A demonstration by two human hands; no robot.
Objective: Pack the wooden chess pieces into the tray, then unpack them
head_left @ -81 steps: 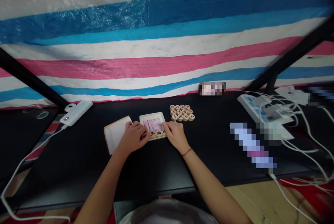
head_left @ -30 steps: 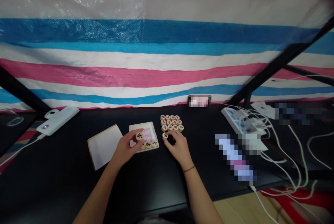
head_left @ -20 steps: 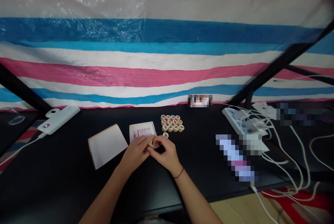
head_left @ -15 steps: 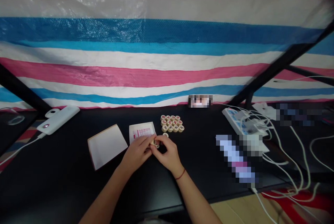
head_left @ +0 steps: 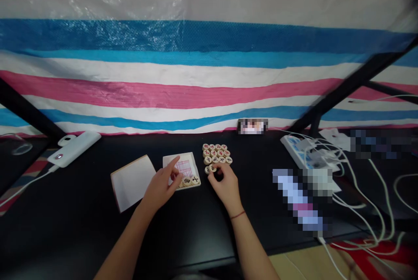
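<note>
A small white box [head_left: 189, 159] lies open on the black table, with a pink-lined sheet and a few round wooden chess pieces [head_left: 191, 180] inside. My left hand [head_left: 161, 185] rests at the box's near left corner, forefinger stretched out, thumb beside a piece. To the right, several wooden pieces [head_left: 216, 153] lie in neat rows on the table. My right hand [head_left: 224, 183] is pinched on one chess piece [head_left: 212, 168] at the near edge of those rows, next to another piece. The box lid [head_left: 132, 180] lies upside down to the left.
A white power bank [head_left: 77, 148] with a cable lies at the far left. A power strip [head_left: 305, 151] with tangled white cables sits at the right. A striped plastic sheet [head_left: 196, 62] hangs behind the table, crossed by black frame bars.
Both hands met over the box's near right corner. Since then my right hand carried a piece out to the rows on the table, and my left hand drew back to the box's left corner.
</note>
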